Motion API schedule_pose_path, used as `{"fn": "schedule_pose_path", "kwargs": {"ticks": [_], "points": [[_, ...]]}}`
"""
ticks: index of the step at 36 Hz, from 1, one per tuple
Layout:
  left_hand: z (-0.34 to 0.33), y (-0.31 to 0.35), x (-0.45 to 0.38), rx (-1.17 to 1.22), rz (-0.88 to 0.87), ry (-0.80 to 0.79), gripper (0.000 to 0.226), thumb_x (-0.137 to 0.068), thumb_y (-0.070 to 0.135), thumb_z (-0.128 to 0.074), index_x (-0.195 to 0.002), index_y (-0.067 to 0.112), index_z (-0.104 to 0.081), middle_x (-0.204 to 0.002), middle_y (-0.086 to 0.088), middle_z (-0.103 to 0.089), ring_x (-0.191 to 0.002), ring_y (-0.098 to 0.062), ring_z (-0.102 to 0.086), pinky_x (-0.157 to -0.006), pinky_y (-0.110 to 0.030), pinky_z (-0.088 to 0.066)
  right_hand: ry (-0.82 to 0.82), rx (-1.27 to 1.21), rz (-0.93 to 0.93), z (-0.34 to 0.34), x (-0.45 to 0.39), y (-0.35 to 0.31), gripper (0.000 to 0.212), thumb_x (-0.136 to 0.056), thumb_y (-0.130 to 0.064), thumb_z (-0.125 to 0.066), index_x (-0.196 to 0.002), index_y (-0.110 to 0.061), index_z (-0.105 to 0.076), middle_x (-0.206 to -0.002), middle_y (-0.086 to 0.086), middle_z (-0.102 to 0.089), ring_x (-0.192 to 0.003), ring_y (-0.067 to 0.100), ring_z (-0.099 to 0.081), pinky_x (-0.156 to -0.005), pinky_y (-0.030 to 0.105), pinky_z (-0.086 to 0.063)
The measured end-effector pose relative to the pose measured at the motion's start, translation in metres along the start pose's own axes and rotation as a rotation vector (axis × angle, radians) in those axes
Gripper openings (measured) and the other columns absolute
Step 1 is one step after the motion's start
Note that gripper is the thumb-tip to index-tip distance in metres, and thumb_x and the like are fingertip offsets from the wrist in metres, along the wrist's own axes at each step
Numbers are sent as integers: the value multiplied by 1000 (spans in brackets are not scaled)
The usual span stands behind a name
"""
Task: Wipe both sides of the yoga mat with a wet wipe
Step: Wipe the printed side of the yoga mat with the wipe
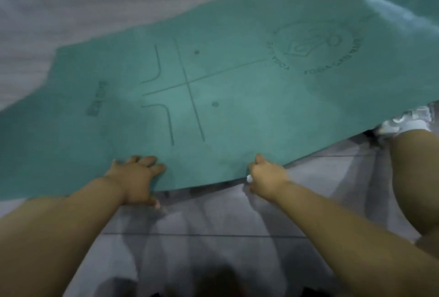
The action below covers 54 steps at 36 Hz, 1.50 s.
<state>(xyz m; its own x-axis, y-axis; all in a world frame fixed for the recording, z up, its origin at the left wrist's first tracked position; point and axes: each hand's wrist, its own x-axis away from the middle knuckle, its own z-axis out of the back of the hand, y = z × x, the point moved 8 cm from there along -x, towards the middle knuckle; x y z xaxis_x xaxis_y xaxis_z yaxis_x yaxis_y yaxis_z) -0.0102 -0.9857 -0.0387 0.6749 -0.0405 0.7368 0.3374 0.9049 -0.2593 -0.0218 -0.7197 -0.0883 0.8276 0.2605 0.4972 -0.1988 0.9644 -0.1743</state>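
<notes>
Head view, looking down on a teal yoga mat spread across a grey tiled floor; the mat runs as a long band from the 8 o'clock edge of the frame up to the 2 o'clock corner, its printed face upward. The printing comprises a set of alignment lines, namely two crossing straight lines flanked by two curved strokes and two dots, lying near the centre of the frame, a round emblem with lettering at 2 o'clock from them, and a small blurred word mark at 9 o'clock whose text cannot be read. The left hand grasps the near long edge of the mat at roughly 7 o'clock from centre, fingers lying over the top surface and the thumb tucked below the edge. The right hand grips the same edge at roughly 5 o'clock, its thumb on top and its fingers curled beneath; a small white thing shows at its underside, too blurred to identify. Between and beyond the hands the near edge stands clear of the floor, with shadow visible beneath it. The person's bare leg enters at 4 o'clock, just beside the mat's near edge. The far floor at 11 o'clock appears paler and streaked.
</notes>
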Motion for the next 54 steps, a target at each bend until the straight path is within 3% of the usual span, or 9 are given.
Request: {"fn": "schedule_pose_path", "kwargs": {"ticks": [4,9,14,17,28,32,38,43,54], "points": [[-13,-14,9,-15,13,25,72,-89,46,-52,-149,37,-14,-157,2,-9,-142,-34,-17,-111,-53,-25,72,-11,-98,-10,-6,6,28,-96,-27,-47,-114,-5,-52,-121,14,-42,-108,32,-54,-83,39,-44],[-5,-8,8,167,-3,144,42,-97,26,-41,-139,28,-41,-144,-3,-41,-130,-30,-40,-106,-47,-36,307,-30,-137,21,-2,20,18,-89,-7,-48,-104,-4,-57,-114,17,-45,-93,34,-55,-68,38,-40],[11,26,2,292,-88,207,46,-97,17,-41,-141,29,-40,-147,-6,-41,-131,-23,-44,-105,-28,-34,723,-40,60,122,19,21,8,-61,0,-50,-58,-6,-55,-68,19,-50,-41,30,-47,-43,19,-11],[28,54,-6,442,-124,278,49,-94,13,-43,-141,27,-41,-148,-9,-38,-134,-24,-41,-110,-27,-29,867,9,133,169,39,31,10,-56,0,-48,-56,-9,-51,-65,15,-48,-40,26,-42,-47,14,-3],[120,210,-8,614,-482,453,49,-96,15,-41,-143,29,-39,-148,-1,-40,-133,-18,-40,-106,-17,-25,1244,208,58,264,136,121,19,-70,2,-56,-84,1,-69,-74,19,-57,-51,33,-53,-40,24,-37],[136,251,-13,555,-549,409,48,-99,26,-43,-146,27,-34,-148,-4,-40,-132,-19,-42,-104,-20,-29,1106,212,-33,264,137,158,22,-68,6,-59,-88,2,-68,-79,19,-55,-56,35,-54,-39,33,-45],[102,279,-18,418,-643,116,57,-100,45,-35,-150,19,-25,-157,-1,-18,-143,-14,-19,-112,-20,-13,302,260,-369,206,112,197,15,-89,-10,-54,-100,-6,-63,-100,10,-43,-98,34,-57,-74,40,-47],[52,229,-34,332,-493,42,49,-94,37,-51,-140,22,-41,-146,-1,-40,-131,-20,-40,-107,-29,-32,189,178,-346,151,98,167,23,-93,-18,-50,-105,-2,-61,-115,15,-49,-106,36,-56,-84,42,-46],[-10,79,-11,138,-238,70,48,-92,33,-50,-139,24,-41,-141,-3,-43,-128,-22,-44,-105,-34,-37,185,30,-96,63,66,7,24,-95,-25,-48,-110,-8,-56,-119,11,-46,-106,34,-57,-80,38,-45]]}}
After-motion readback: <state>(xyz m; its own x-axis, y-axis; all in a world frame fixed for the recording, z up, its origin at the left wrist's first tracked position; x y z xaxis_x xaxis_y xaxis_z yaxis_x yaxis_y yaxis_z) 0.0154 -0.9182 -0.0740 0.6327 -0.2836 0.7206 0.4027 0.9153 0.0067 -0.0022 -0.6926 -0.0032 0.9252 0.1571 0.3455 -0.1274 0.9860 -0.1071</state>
